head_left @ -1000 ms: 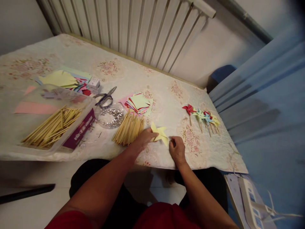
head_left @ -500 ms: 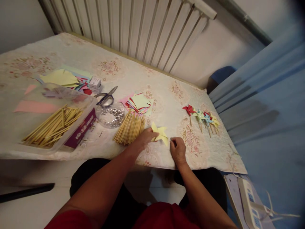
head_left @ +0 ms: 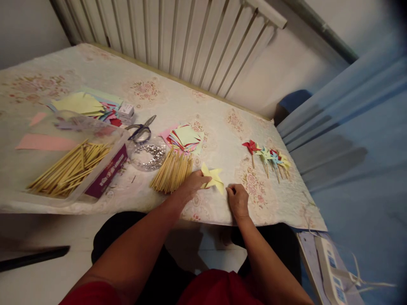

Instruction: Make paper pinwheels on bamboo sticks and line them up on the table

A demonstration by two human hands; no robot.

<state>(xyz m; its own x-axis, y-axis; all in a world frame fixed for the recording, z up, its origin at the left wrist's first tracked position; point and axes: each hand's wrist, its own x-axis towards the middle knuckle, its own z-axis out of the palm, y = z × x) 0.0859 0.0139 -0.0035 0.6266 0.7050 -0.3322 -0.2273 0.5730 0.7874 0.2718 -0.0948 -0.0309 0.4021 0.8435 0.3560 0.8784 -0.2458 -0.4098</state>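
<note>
Room: a table (head_left: 95,72) under a flowered cloth stands against a white radiator (head_left: 178,38); a blue curtain (head_left: 356,127) hangs to the right.
Left hand: the left hand (head_left: 190,186) lies on the yellow paper shape (head_left: 212,177), fingers pressing its near edge flat against the cloth; it pins the paper, not a closed grasp.
Right hand: the right hand (head_left: 238,200) rests on the cloth just beside the paper's right tip, fingers curled in with thumb and forefinger pinched together; whether something small sits between them I cannot tell.
Paper: it lies at the near edge of the table, between the hands, its points folded up like a pinwheel's vanes, with no stick on it yet.
Supplies: a loose bundle of sticks (head_left: 172,170) touches the left hand's far side; behind it a stack of coloured squares (head_left: 185,137), a clear dish of pins (head_left: 148,153), scissors (head_left: 142,128), and a plastic tub (head_left: 108,169) holding more sticks.
Done: a row of finished pinwheels (head_left: 267,156) lies well apart to the right.
Left: judging by the tall stack of squares and many sticks, most of the work remains; this piece looks about midway.
</note>
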